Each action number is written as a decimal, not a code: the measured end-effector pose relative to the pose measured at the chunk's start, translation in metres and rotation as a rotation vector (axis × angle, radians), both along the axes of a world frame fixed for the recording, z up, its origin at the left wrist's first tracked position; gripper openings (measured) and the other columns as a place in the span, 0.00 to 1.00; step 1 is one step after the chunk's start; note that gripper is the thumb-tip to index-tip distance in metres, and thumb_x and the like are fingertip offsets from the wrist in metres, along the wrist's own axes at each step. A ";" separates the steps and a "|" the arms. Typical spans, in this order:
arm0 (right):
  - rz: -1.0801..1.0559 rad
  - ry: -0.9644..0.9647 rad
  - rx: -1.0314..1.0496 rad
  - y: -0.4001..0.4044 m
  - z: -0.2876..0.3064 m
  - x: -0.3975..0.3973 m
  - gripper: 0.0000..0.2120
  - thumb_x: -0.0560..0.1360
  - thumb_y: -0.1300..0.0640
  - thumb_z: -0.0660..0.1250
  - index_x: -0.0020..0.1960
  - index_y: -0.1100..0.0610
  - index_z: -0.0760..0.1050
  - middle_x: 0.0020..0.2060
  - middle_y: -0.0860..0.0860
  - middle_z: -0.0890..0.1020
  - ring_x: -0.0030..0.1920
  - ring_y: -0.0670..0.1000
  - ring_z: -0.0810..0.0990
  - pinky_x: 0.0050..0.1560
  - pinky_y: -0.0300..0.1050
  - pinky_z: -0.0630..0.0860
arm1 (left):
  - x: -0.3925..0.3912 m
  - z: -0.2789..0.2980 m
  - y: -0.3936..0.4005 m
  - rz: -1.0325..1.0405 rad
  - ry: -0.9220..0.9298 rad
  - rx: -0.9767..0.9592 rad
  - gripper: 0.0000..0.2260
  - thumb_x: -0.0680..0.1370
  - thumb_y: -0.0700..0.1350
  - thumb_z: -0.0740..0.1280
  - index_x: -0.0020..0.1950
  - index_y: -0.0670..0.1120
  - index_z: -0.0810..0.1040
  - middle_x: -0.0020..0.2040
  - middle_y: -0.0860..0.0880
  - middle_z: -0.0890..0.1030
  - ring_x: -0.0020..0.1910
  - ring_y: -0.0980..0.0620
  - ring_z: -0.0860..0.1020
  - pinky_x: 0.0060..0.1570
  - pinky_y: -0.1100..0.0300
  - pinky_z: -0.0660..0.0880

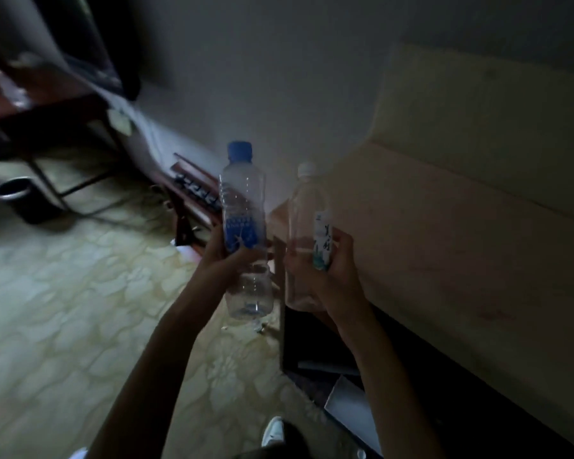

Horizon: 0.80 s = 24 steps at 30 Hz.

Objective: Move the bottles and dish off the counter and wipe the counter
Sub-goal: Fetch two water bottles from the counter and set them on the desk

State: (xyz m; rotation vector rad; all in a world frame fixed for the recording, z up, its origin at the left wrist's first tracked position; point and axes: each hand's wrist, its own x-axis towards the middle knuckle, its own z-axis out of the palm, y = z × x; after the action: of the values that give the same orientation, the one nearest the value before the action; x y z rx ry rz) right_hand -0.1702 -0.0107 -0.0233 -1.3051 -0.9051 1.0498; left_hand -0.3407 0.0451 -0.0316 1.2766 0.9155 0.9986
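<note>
**Head view: a bottle upright in each hand beside the counter**

Head camera looks down in a dim, blurred room at two bare forearms raised in front of the person. The left hand [227, 251] wraps its fingers round the middle of a clear plastic bottle with a blue cap and blue label [244, 226]. That bottle is held in the air above the floor, its long axis close to vertical, cap pointing up and leaning slightly left. The right hand [333, 276] curls round the lower half of a clear plastic bottle with a white cap and a white-and-green label [304, 226], also near upright, cap up, held just over the near end of the counter. The two bottles stand side by side, close but apart.

A pale cream counter top [444, 226] runs along the right, with a raised back ledge against a plain grey wall [279, 77]. Its front below is dark. Patterned yellowish-green flooring [63, 309] covers the left, with small scraps below the blue-capped bottle. Farther back stand a dark round bin [24, 200] and a reddish wooden frame with thin metal legs [47, 127]. A white shoe [274, 432] shows at the bottom edge.
</note>
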 end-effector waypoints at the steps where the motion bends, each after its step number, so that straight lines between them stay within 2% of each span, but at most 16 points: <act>1: 0.035 0.022 -0.003 0.003 -0.004 -0.011 0.32 0.68 0.68 0.75 0.65 0.61 0.62 0.52 0.54 0.79 0.43 0.44 0.82 0.35 0.34 0.78 | -0.013 -0.005 -0.003 0.036 0.014 -0.003 0.23 0.71 0.44 0.71 0.65 0.45 0.73 0.54 0.41 0.82 0.51 0.41 0.82 0.51 0.47 0.80; 3: 0.108 0.041 -0.032 0.013 -0.010 -0.032 0.32 0.65 0.60 0.78 0.64 0.59 0.66 0.48 0.51 0.81 0.38 0.39 0.82 0.33 0.33 0.76 | -0.039 -0.016 -0.004 0.099 0.033 -0.002 0.18 0.74 0.41 0.70 0.63 0.47 0.74 0.52 0.44 0.83 0.50 0.44 0.82 0.49 0.52 0.79; 5: 0.174 0.035 -0.044 0.029 -0.014 -0.056 0.30 0.64 0.54 0.78 0.61 0.60 0.70 0.45 0.51 0.82 0.36 0.41 0.82 0.32 0.34 0.76 | -0.069 -0.025 -0.002 0.185 0.029 -0.020 0.15 0.75 0.41 0.70 0.62 0.47 0.75 0.50 0.46 0.83 0.48 0.46 0.82 0.46 0.55 0.79; 7: 0.241 -0.003 -0.058 0.049 -0.024 -0.084 0.24 0.68 0.53 0.75 0.60 0.58 0.73 0.45 0.50 0.82 0.40 0.45 0.82 0.35 0.36 0.78 | -0.101 -0.033 0.001 0.265 0.020 -0.036 0.16 0.74 0.45 0.71 0.61 0.48 0.74 0.50 0.47 0.83 0.47 0.48 0.82 0.44 0.56 0.79; 10: 0.373 -0.018 -0.087 0.081 -0.045 -0.138 0.24 0.71 0.47 0.73 0.62 0.56 0.73 0.48 0.50 0.83 0.46 0.48 0.84 0.40 0.40 0.81 | -0.156 -0.049 0.006 0.403 0.005 -0.068 0.24 0.70 0.57 0.73 0.62 0.49 0.74 0.49 0.47 0.84 0.47 0.48 0.83 0.46 0.54 0.79; 13: 0.524 -0.022 -0.173 0.115 -0.065 -0.202 0.36 0.65 0.37 0.74 0.67 0.53 0.70 0.52 0.50 0.83 0.48 0.50 0.85 0.43 0.44 0.82 | -0.220 -0.071 0.013 0.538 -0.014 -0.113 0.26 0.69 0.59 0.71 0.61 0.48 0.74 0.49 0.47 0.84 0.48 0.47 0.83 0.46 0.54 0.79; 15: 0.579 -0.024 -0.228 0.141 -0.077 -0.251 0.49 0.55 0.30 0.75 0.67 0.57 0.71 0.52 0.53 0.84 0.47 0.48 0.86 0.42 0.45 0.81 | -0.269 -0.088 0.021 0.612 -0.037 -0.144 0.24 0.70 0.58 0.71 0.62 0.48 0.75 0.51 0.46 0.84 0.49 0.46 0.83 0.45 0.56 0.79; 16: 0.597 -0.030 -0.255 0.154 -0.080 -0.276 0.50 0.54 0.29 0.75 0.66 0.59 0.71 0.52 0.54 0.84 0.47 0.49 0.86 0.43 0.47 0.82 | -0.293 -0.095 0.027 0.653 -0.045 -0.164 0.24 0.71 0.58 0.72 0.62 0.47 0.74 0.52 0.46 0.84 0.50 0.45 0.83 0.44 0.57 0.79; 17: 0.629 -0.036 -0.267 0.166 -0.084 -0.301 0.46 0.58 0.32 0.75 0.65 0.59 0.71 0.53 0.55 0.84 0.48 0.51 0.85 0.46 0.50 0.82 | -0.317 -0.100 0.034 0.695 -0.049 -0.182 0.27 0.69 0.59 0.73 0.62 0.47 0.74 0.52 0.45 0.84 0.50 0.45 0.83 0.43 0.57 0.79; 18: 0.659 -0.041 -0.269 0.180 -0.086 -0.326 0.38 0.65 0.38 0.75 0.65 0.59 0.71 0.54 0.56 0.83 0.49 0.52 0.85 0.50 0.53 0.82 | -0.342 -0.103 0.043 0.730 -0.048 -0.194 0.31 0.66 0.61 0.75 0.63 0.46 0.74 0.52 0.45 0.84 0.50 0.45 0.83 0.42 0.58 0.79; 20: 0.699 -0.050 -0.254 0.208 -0.087 -0.372 0.23 0.73 0.50 0.71 0.64 0.56 0.70 0.54 0.57 0.83 0.49 0.52 0.85 0.51 0.54 0.81 | -0.388 -0.105 0.063 0.787 -0.044 -0.214 0.36 0.62 0.63 0.76 0.62 0.45 0.74 0.52 0.45 0.85 0.48 0.45 0.84 0.42 0.57 0.78; 22: 0.720 -0.053 -0.221 0.240 -0.083 -0.415 0.22 0.74 0.53 0.69 0.65 0.57 0.70 0.53 0.56 0.83 0.47 0.50 0.85 0.49 0.51 0.81 | -0.432 -0.101 0.085 0.828 -0.035 -0.219 0.34 0.64 0.60 0.76 0.62 0.44 0.74 0.51 0.44 0.85 0.48 0.45 0.84 0.43 0.54 0.78; 24: 0.746 -0.040 -0.206 0.270 -0.080 -0.452 0.23 0.73 0.53 0.69 0.66 0.58 0.69 0.53 0.55 0.83 0.48 0.51 0.85 0.48 0.49 0.82 | -0.470 -0.097 0.105 0.852 -0.017 -0.221 0.26 0.69 0.53 0.75 0.62 0.43 0.73 0.52 0.44 0.85 0.49 0.44 0.84 0.45 0.54 0.79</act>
State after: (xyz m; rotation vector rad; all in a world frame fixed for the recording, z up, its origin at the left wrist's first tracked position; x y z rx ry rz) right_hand -0.6227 0.2591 -0.1036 -1.1698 -1.3943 1.7299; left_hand -0.8109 0.1499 -0.1288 0.6691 1.5620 1.4950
